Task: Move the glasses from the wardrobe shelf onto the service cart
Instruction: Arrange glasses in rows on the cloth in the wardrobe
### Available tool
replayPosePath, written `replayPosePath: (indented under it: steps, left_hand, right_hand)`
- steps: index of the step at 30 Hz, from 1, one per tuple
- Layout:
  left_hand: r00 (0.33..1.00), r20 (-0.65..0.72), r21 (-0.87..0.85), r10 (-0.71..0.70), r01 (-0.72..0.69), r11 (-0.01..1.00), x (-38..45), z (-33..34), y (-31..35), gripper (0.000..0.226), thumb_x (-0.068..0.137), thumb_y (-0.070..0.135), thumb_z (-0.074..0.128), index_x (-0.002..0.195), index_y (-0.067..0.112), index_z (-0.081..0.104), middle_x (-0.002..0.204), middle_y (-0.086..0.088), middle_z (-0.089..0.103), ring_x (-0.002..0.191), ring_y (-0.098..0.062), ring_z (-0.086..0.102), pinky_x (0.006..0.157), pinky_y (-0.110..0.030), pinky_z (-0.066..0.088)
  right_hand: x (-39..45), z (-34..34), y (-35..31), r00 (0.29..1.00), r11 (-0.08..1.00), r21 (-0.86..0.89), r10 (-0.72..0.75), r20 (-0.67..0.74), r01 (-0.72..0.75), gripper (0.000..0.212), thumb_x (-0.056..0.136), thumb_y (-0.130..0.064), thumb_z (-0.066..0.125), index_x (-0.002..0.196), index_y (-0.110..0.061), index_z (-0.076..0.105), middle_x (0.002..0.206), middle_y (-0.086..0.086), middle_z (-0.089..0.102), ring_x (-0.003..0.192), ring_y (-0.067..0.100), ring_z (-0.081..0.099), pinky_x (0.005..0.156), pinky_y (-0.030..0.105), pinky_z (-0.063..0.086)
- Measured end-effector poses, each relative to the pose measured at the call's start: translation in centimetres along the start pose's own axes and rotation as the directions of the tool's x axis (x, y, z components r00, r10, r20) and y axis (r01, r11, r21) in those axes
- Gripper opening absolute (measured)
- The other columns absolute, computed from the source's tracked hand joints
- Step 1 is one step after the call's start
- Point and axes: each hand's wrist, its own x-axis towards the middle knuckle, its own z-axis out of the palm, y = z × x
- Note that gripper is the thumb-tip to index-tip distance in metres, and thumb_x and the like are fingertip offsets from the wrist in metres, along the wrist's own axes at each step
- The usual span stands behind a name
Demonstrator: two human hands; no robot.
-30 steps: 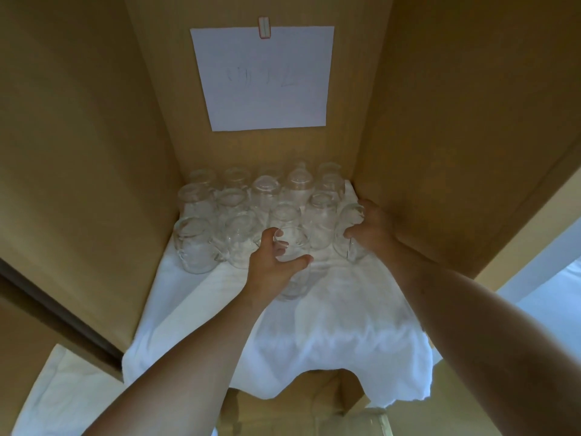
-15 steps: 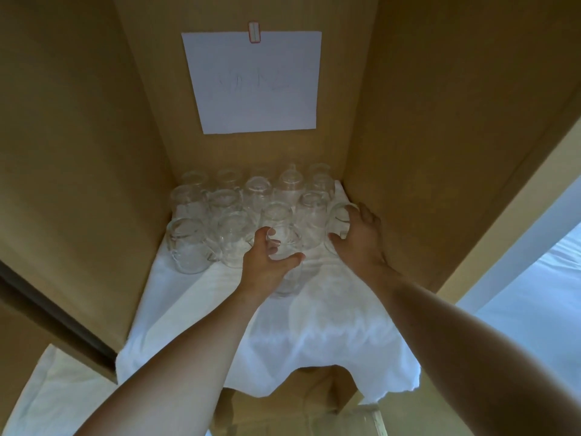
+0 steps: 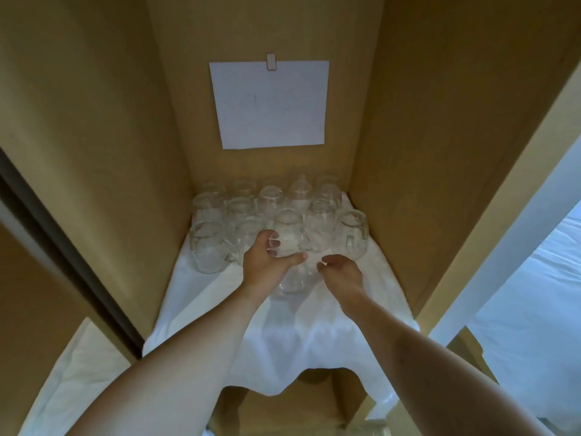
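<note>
**Two hands at the front glass on the wardrobe shelf**

Nearest the camera, two bare forearms reach forward over the hanging front edge of a white cloth (image 3: 283, 347) that covers the wardrobe shelf. The left hand (image 3: 267, 265) curls round a clear glass (image 3: 292, 272) that stands on the cloth in front of the others, thumb stretched across its near side and fingers round its left side. The right hand (image 3: 341, 273) sits just beside the same glass on its right, fingers bent inward with the tips pointing toward it; whether they actually touch the glass cannot be told, and nothing shows inside that hand.

Behind the hands, the rest of the glasses (image 3: 270, 212) stand packed together in rows at the back of the shelf, on the cloth. One of them, the right-hand glass (image 3: 350, 237), stands a little apart from the group, close to the right wall.

Farther up, a white sheet of paper (image 3: 270, 103) hangs on the back panel of the wardrobe (image 3: 440, 152), held by a small clip (image 3: 271, 62) at its top edge.
</note>
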Motion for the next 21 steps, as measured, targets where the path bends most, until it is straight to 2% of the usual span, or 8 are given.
replayPosePath:
  steps: [2,4,7,9,11,15,18,21]
  left_hand:
    - [0.999,-0.039,-0.012,0.009,-0.01,1.0,0.0,-0.7,0.7,0.065,0.059,0.035,0.098,0.11,0.021,0.059,0.103,0.005,0.064,0.087,-0.01,0.063,0.072,-0.017,0.049]
    - [0.998,-0.055,-0.018,0.02,-0.021,1.0,-0.2,-1.4,1.3,0.061,0.06,0.036,0.098,0.104,0.019,0.059,0.099,0.006,0.065,0.085,-0.008,0.064,0.063,-0.008,0.045]
    - [0.997,-0.062,-0.035,0.036,-0.038,0.999,-0.9,-2.4,1.4,0.062,0.059,0.035,0.098,0.102,0.019,0.058,0.102,0.002,0.067,0.091,-0.011,0.067,0.076,-0.019,0.054]
    - [0.997,-0.062,-0.038,0.051,-0.054,0.998,-1.3,-3.2,1.3,0.062,0.059,0.031,0.099,0.104,0.02,0.058,0.103,0.001,0.067,0.093,-0.014,0.067,0.083,-0.029,0.057]
    - [0.997,-0.054,-0.019,0.059,-0.06,0.998,-1.6,-4.1,0.9,0.062,0.059,0.03,0.099,0.105,0.023,0.057,0.103,0.003,0.067,0.094,-0.013,0.067,0.08,-0.024,0.055]
    - [0.998,-0.003,0.111,0.063,-0.062,0.992,-2.0,-6.7,-0.5,0.072,0.055,0.04,0.099,0.112,0.032,0.055,0.106,0.015,0.063,0.096,0.004,0.061,0.076,-0.009,0.045]
    - [1.0,-0.007,0.247,0.021,-0.019,0.969,-2.7,-9.3,-2.5,0.095,0.056,0.049,0.097,0.135,0.03,0.048,0.12,0.012,0.057,0.109,-0.005,0.057,0.087,-0.018,0.043]
    - [0.999,-0.049,0.413,-0.02,0.039,0.91,-3.5,-11.1,-4.3,0.096,0.063,0.057,0.09,0.142,0.026,0.045,0.134,0.004,0.053,0.126,-0.017,0.05,0.099,-0.03,0.044]
  right_hand:
    - [-0.7,1.1,-0.7,0.988,0.967,0.209,0.134,0.08,-0.148,0.03,0.099,-0.036,0.062,0.116,-0.013,0.069,0.109,0.008,0.07,0.098,0.026,0.068,0.09,0.038,0.058]
    - [-1.4,2.2,-1.2,0.955,0.91,0.309,0.227,0.19,-0.278,0.044,0.101,-0.049,0.055,0.117,-0.009,0.066,0.107,0.013,0.07,0.097,0.031,0.07,0.085,0.042,0.061]
    - [-2.4,3.9,-1.2,0.866,0.733,0.498,0.255,0.429,-0.463,0.059,0.096,-0.064,0.053,0.115,-0.01,0.065,0.112,0.018,0.069,0.097,0.039,0.07,0.075,0.047,0.062]
    - [-2.8,4.9,-1.3,0.795,0.495,0.643,0.186,0.578,-0.584,0.062,0.095,-0.061,0.058,0.119,-0.005,0.063,0.113,0.022,0.07,0.098,0.041,0.071,0.077,0.054,0.061]
    - [-3.1,5.3,-1.4,0.772,0.417,0.673,0.122,0.624,-0.61,0.058,0.095,-0.052,0.064,0.123,-0.001,0.061,0.11,0.021,0.072,0.096,0.038,0.072,0.081,0.054,0.06]
    - [-3.0,5.4,-1.8,0.822,0.537,0.652,0.157,0.547,-0.536,0.053,0.091,-0.042,0.073,0.124,-0.002,0.058,0.121,0.022,0.063,0.105,0.039,0.068,0.075,0.05,0.062]
    - [-2.7,5.2,-2.8,0.898,0.725,0.558,0.201,0.391,-0.405,0.047,0.09,-0.038,0.077,0.123,-0.01,0.058,0.12,0.018,0.058,0.104,0.036,0.065,0.072,0.048,0.063]
    - [-2.5,5.8,-3.9,0.968,0.874,0.444,0.104,0.228,-0.199,0.054,0.083,-0.037,0.084,0.125,-0.023,0.053,0.132,0.008,0.054,0.109,0.027,0.06,0.079,0.046,0.063]
